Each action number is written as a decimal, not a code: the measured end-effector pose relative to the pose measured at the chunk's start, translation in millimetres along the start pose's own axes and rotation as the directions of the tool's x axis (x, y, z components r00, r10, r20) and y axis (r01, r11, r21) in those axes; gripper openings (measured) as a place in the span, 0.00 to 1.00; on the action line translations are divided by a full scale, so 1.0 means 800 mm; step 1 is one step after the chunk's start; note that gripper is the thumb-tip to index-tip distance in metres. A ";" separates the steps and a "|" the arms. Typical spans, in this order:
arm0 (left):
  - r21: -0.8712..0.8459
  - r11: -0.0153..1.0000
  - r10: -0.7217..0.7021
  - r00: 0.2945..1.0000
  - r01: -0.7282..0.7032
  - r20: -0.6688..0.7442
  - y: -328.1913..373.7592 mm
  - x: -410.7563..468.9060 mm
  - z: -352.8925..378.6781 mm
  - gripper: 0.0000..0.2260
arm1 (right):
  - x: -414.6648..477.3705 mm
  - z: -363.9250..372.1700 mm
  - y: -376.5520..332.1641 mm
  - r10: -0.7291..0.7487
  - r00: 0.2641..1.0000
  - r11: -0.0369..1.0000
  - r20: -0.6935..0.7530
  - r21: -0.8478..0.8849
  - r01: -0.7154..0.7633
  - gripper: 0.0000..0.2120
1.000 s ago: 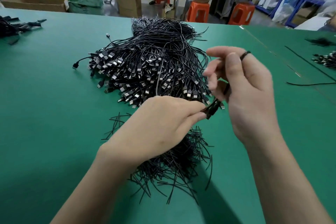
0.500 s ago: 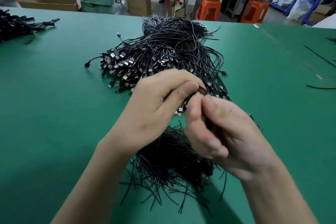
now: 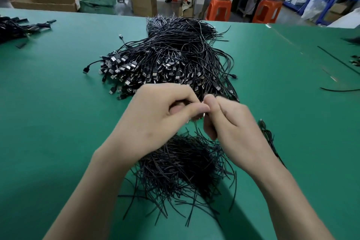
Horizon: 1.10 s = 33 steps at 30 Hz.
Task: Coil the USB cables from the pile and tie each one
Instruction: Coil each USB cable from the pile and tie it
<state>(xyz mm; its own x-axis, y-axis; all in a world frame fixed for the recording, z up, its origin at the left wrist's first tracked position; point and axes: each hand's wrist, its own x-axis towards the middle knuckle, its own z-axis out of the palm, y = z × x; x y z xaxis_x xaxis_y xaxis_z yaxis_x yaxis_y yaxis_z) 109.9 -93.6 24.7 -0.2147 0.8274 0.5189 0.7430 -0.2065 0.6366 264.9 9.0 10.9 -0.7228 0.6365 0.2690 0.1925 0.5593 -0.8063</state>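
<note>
Middle of green table [image 3: 58,122]: left hand [image 3: 155,121] and right hand [image 3: 235,130] meet fingertip to fingertip, both pinching one cable [image 3: 203,116], mostly hidden. Cable pile [image 3: 171,58] lies just beyond, toward far edge, strands running away. Ties heap [image 3: 185,165] sits under both wrists.

Green table [image 3: 58,122]: cable pile [image 3: 171,58], tie heap [image 3: 181,165].

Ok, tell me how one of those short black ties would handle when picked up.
Probably light: the ties are thin, short strands. Likely fairly stiff, since loose ones lie nearly straight on the table. Neighbours may snag, as the heap is tangled.
</note>
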 end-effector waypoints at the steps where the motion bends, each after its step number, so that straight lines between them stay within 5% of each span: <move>1: -0.034 0.999 -0.003 0.999 0.002 -0.034 -0.002 0.000 -0.001 0.08 | -0.002 0.001 -0.001 0.057 0.988 0.987 0.144 0.142 -0.077 0.29; 4: -0.195 0.980 -0.051 0.996 0.035 -0.078 -0.006 0.001 0.001 0.09 | -0.010 0.001 -0.007 -0.014 0.843 0.776 0.538 0.538 -0.330 0.31; 7: -0.276 0.961 -0.033 0.999 0.030 -0.004 -0.006 0.002 0.011 0.06 | -0.014 -0.002 -0.011 -0.236 0.841 0.522 0.486 0.794 -0.313 0.18; 9: -0.225 0.974 -0.013 0.995 0.036 0.103 -0.007 0.000 0.023 0.11 | -0.012 -0.003 -0.013 -0.219 0.911 0.447 0.350 0.866 -0.225 0.16; 12: -0.204 0.975 -0.041 0.968 0.093 0.248 -0.003 -0.001 0.036 0.15 | -0.005 0.001 -0.016 -0.049 0.991 0.513 0.122 0.855 -0.080 0.16; 15: -0.070 0.996 -0.036 0.943 0.063 0.331 -0.002 -0.003 0.037 0.16 | -0.003 0.004 -0.015 0.040 0.995 0.657 -0.095 0.753 0.045 0.16; 20: 0.188 0.982 -0.054 0.947 -0.007 0.316 -0.001 -0.001 0.022 0.12 | -0.006 0.005 -0.004 -0.049 0.952 0.960 -0.302 0.247 0.128 0.12; 23: 0.285 0.958 -0.076 0.976 0.015 0.203 0.000 0.000 0.001 0.13 | -0.009 0.006 0.003 -0.047 0.972 0.999 -0.232 0.008 0.050 0.11; 26: 0.187 0.979 -0.104 0.991 0.086 0.086 0.002 -0.002 -0.015 0.11 | -0.015 0.011 0.005 0.035 0.999 0.999 -0.038 -0.039 -0.037 0.18; 30: -0.037 0.980 -0.194 0.981 0.194 0.012 -0.001 -0.003 -0.017 0.08 | -0.019 0.017 0.001 0.050 0.974 0.956 0.220 0.270 -0.111 0.25; 33: -0.163 0.954 -0.256 0.967 0.252 -0.001 -0.004 -0.003 -0.014 0.07 | -0.018 0.013 -0.003 0.030 0.896 0.836 0.444 0.480 -0.266 0.20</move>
<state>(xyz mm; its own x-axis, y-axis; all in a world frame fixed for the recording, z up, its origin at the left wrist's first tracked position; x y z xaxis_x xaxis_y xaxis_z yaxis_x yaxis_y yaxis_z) 100.9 -100.8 28.2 -0.3986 0.8520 0.3393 0.5508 -0.0734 0.8314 267.8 -7.2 3.8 -0.9360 0.3515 -0.0170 0.0345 0.0434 -0.9985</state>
